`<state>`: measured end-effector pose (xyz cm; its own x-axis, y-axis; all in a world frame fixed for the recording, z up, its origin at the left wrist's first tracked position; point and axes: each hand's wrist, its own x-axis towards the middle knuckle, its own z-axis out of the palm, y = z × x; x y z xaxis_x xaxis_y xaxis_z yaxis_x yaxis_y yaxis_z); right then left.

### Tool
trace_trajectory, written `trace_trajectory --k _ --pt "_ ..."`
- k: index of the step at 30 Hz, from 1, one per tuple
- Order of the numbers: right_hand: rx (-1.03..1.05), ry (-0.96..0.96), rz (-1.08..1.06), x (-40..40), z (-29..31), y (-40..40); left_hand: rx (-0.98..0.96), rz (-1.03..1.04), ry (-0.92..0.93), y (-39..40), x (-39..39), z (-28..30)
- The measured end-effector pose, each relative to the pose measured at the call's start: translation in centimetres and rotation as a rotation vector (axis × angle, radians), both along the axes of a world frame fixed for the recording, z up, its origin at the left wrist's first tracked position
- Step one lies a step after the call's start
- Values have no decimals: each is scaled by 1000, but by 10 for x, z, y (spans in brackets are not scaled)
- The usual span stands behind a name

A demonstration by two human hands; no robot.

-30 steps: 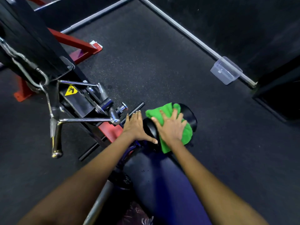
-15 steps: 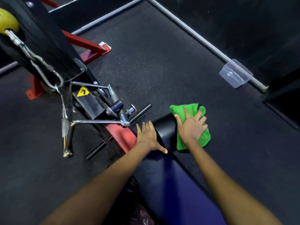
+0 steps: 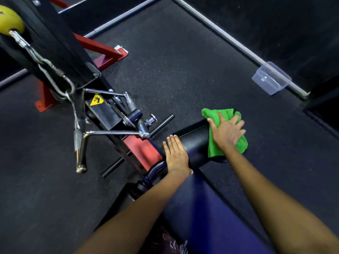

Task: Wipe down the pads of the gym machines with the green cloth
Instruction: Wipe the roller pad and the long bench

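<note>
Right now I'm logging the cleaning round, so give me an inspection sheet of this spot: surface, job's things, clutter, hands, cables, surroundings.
Surface: dark speckled rubber floor; nothing spilled that I can see.
Job's things: green cloth draped over the right end of the black roller pad; long seat pad runs back toward the person.
Clutter: clear plastic tub on the floor by the grey rail.
Hands: right hand presses the cloth with spread fingers; left hand rests flat on the roller pad's left end.
Cables: chain and carabiner hang with a chrome handle attached.
Surroundings: red machine frame, yellow warning sticker.
</note>
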<state>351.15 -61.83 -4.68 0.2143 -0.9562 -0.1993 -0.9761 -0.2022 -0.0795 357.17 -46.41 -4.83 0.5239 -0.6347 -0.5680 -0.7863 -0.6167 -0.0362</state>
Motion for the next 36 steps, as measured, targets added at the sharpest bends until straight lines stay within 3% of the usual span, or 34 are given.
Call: trace_trajectory --k 4,7,10,15,18,24,26,29,31,36 --pt "-23 29 278 23 5 60 -125 19 -126 6 -7 -15" --pt "-1 -18 421 15 7 97 -81 -49 -127 12 -12 -24" --pt "-36 -40 352 -20 3 80 -218 -18 -185 14 -13 -31" --pt "34 -15 90 -29 6 -2 -173 -44 -186 17 -20 -32" --pt "3 51 172 -3 9 -1 -152 -60 -204 22 -24 -29" --pt "44 24 442 20 10 92 -131 -160 -189 33 -27 -42" --pt "15 45 425 7 12 98 -196 -168 -101 37 -21 -37" --pt "60 93 329 -15 7 64 -487 -92 7 39 -10 -33" --pt "96 63 240 -19 5 32 -577 -33 45 35 1 -23" --pt "151 120 261 6 2 -8 -406 71 168 8 38 4"
